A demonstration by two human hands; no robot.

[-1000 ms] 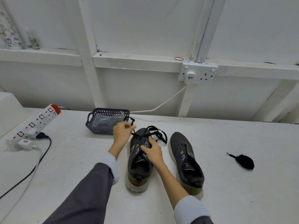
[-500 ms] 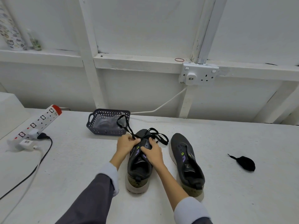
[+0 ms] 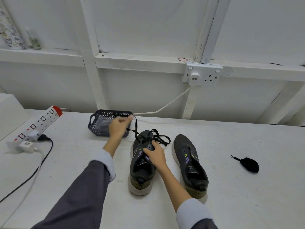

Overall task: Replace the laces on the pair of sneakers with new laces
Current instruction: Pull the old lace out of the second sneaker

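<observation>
Two dark grey sneakers stand side by side on the white table, toes pointing away from me. On the left sneaker, my right hand presses down on the tongue and eyelet area. A black lace runs through its front eyelets and loops loosely over the toe. My left hand pinches one end of that lace and holds it raised up and to the left, in front of the basket. The right sneaker has no lace in it. A bundled black lace lies on the table at the far right.
A dark plastic basket holding a clear packet sits behind my left hand. A white power strip with plugs and a black cable lies at the left. A wall socket and its white cable are on the back wall.
My left hand has pulled the lace end away from the shoe, up and to the left toward the basket, drawing the lace through. My right hand stays on the left sneaker.
</observation>
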